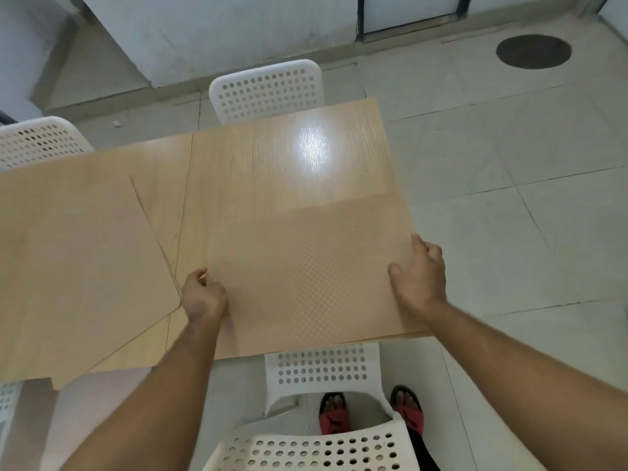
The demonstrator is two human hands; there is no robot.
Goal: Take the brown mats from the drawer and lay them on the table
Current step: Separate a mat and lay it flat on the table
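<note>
A light brown textured mat [306, 273] lies flat on the near right part of the pale wooden table [272, 158]. My left hand [204, 295] grips the mat's left edge, fingers curled around it. My right hand [419, 271] rests on the mat's right edge, thumb on top and fingers over the side. Another brown mat [74, 266] lies at an angle on the table's left part, its near corner overhanging the table edge. No drawer is in view.
White perforated chairs stand around the table: a far chair [268, 90], a far-left chair [37, 141] and a near chair [323, 436] just below the table edge by my feet. Tiled floor [509, 198] stretches to the right, with a dark round cover [533, 51].
</note>
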